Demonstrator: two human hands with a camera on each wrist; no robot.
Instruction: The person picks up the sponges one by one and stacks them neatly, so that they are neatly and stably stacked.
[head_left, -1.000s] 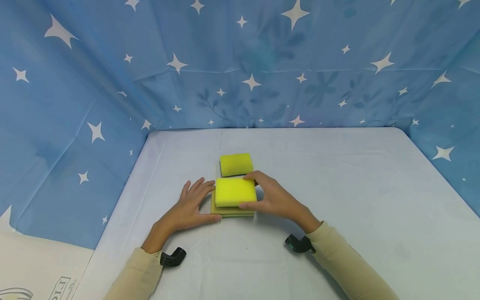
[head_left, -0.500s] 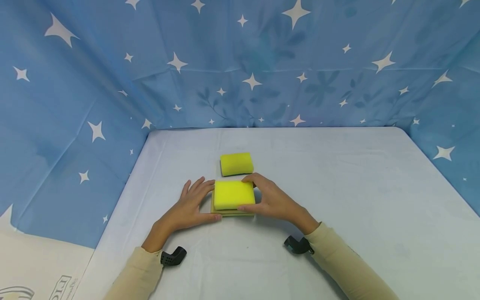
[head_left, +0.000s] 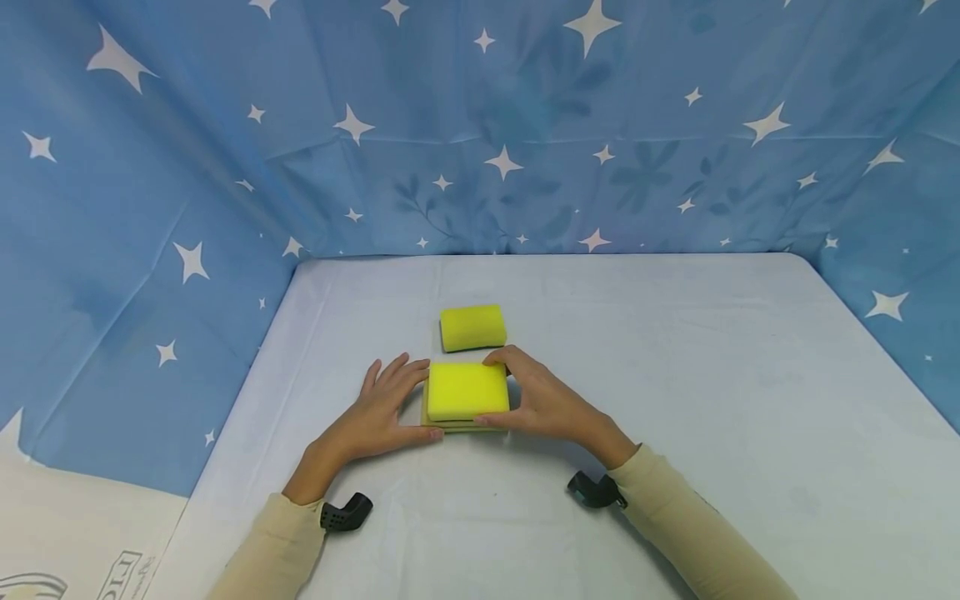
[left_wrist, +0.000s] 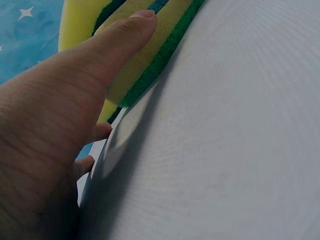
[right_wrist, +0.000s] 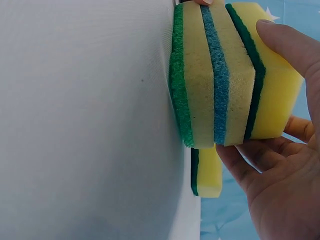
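Note:
A bright yellow sponge (head_left: pixel 468 392) with a dark green scouring side underneath lies on top of two tan sponges (right_wrist: pixel 197 75). The lowest tan sponge has a green scouring layer against the table, and the middle one a blue layer. My right hand (head_left: pixel 551 398) pinches the yellow sponge, thumb at its front edge and index finger at the back right corner. My left hand (head_left: pixel 378 417) holds the tan sponges at their left end; its thumb presses their front side in the left wrist view, and the other fingers spread out along the left and back. Their exact contact is partly hidden.
Behind the stack, another yellow sponge (head_left: pixel 473 327) with a dark scouring side lies on the white table (head_left: pixel 675 375). Blue star-patterned cloth (head_left: pixel 510 125) hangs around the table's back and sides. A pale printed sheet (head_left: pixel 67 533) is at the lower left.
My right hand has shifted the yellow sponge slightly toward me and to the left, settling it lower over the tan sponges. My left hand has stayed in place.

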